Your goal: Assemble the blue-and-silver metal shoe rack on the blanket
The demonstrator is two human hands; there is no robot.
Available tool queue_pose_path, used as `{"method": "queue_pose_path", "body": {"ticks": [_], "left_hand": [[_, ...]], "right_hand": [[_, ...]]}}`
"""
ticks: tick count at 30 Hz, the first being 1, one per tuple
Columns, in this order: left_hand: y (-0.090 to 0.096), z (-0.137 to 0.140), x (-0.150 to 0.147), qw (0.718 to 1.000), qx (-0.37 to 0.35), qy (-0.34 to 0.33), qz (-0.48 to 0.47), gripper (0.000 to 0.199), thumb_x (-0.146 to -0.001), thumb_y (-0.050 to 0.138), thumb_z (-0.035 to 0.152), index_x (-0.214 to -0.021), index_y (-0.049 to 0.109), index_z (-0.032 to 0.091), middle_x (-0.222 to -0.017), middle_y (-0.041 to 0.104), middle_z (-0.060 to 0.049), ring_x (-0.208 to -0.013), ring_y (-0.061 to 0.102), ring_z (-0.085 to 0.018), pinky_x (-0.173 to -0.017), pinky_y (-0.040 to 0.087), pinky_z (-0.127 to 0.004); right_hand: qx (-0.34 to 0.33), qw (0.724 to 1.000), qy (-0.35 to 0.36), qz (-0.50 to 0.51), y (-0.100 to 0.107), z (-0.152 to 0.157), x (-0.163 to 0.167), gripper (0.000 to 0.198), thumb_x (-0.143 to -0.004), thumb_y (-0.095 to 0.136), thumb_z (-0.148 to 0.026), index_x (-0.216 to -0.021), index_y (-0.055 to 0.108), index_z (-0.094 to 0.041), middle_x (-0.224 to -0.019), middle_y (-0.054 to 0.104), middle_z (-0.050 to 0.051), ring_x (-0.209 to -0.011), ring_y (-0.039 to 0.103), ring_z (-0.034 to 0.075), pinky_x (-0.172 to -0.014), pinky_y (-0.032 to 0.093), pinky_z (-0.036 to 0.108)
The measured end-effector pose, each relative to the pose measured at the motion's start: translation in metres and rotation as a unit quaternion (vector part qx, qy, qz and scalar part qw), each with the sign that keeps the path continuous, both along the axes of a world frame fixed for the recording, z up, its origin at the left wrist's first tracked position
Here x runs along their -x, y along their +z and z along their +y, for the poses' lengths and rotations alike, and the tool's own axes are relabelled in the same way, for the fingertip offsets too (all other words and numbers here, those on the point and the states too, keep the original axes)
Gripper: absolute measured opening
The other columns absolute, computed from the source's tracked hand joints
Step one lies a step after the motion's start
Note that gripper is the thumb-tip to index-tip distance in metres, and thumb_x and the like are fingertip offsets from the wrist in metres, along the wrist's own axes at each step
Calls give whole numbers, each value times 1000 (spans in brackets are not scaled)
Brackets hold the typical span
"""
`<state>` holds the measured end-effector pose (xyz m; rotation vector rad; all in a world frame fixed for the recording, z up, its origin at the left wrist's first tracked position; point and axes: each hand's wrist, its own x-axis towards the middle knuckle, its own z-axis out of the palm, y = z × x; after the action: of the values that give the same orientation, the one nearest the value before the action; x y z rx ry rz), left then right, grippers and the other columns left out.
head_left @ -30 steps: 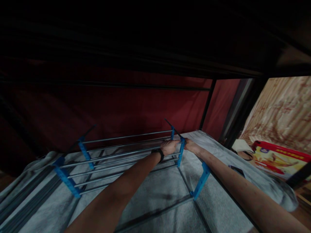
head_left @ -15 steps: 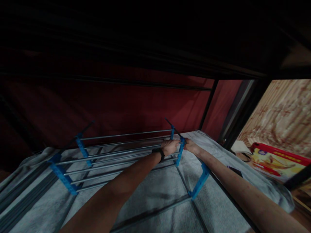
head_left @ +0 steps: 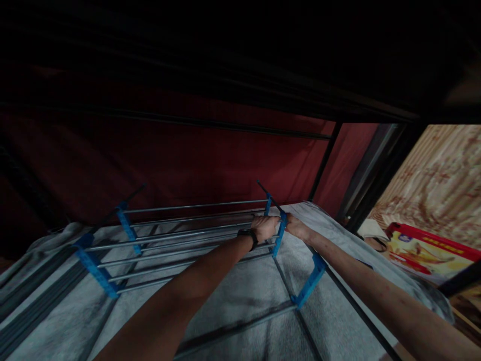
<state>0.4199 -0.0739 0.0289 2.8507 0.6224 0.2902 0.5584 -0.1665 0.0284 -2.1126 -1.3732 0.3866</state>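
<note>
Both our left hand (head_left: 264,226) and right hand (head_left: 296,226) clench the rack's blue bracket (head_left: 280,235). We should press squarely, keeping its metal rods (head_left: 188,235) level.

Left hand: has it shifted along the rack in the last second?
No. The left hand still grips the metal rods right beside the blue bracket, touching it as before; the slight drift in the picture comes from the camera.

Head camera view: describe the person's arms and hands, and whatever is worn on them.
Both forearms are bare, with no sleeves in view, and neither the left hand nor the right hand wears a glove. A black wristband, apparently a watch or fitness band, circles the left wrist. No rings or markings can be made out in the dim light.
</note>
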Motion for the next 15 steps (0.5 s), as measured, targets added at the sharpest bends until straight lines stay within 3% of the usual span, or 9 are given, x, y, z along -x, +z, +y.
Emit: {"method": "queue_pose_path", "body": {"ticks": [4, 6, 8, 11, 15], "left_hand": [[3, -5, 5, 999, -31, -13, -9, 38, -98, 35, 26, -125, 62, 26, -107, 73, -9, -101, 68, -27, -92, 49, -40], [2, -11, 16, 998, -55, -34, -28, 43, -97, 34, 19, -134, 55, 27, -123, 67, -9, -115, 62, -25, -101, 45, -40], [-6, -19, 31, 989, -99, -92, -60, 48, -97, 33, 15, -141, 47, 26, -141, 56, -9, -131, 50, -24, -111, 38, -39], [-30, -26, 53, 975, -133, -168, -64, 43, -99, 31, 17, -139, 48, 23, -141, 54, -10, -134, 45, -22, -114, 34, -36], [-61, -23, 54, 996, -73, -56, -14, 38, -98, 37, 19, -135, 49, 18, -132, 59, -12, -127, 52, -24, -111, 39, -39]], "right_hand": [[1, 999, -15, -47, -2, 0, -1, 27, -77, 55, -16, -102, 66, -17, -92, 72, 9, -91, 67, 24, -73, 51, 25], [-1, 997, -19, -68, -3, -1, -2, 29, -78, 53, -13, -105, 64, -15, -94, 72, 11, -92, 67, 23, -73, 51, 24], [-2, 996, -19, -85, -5, -2, -4, 31, -78, 51, -11, -106, 64, -14, -93, 71, 11, -88, 67, 22, -73, 51, 24], [4, 994, -21, -103, -7, -1, -7, 31, -77, 50, -10, -105, 63, -13, -87, 70, 9, -78, 65, 20, -66, 50, 23], [11, 991, -20, -128, -7, 0, -9, 31, -73, 52, -7, -101, 63, -14, -84, 68, 8, -75, 64, 19, -63, 49, 21]]}}
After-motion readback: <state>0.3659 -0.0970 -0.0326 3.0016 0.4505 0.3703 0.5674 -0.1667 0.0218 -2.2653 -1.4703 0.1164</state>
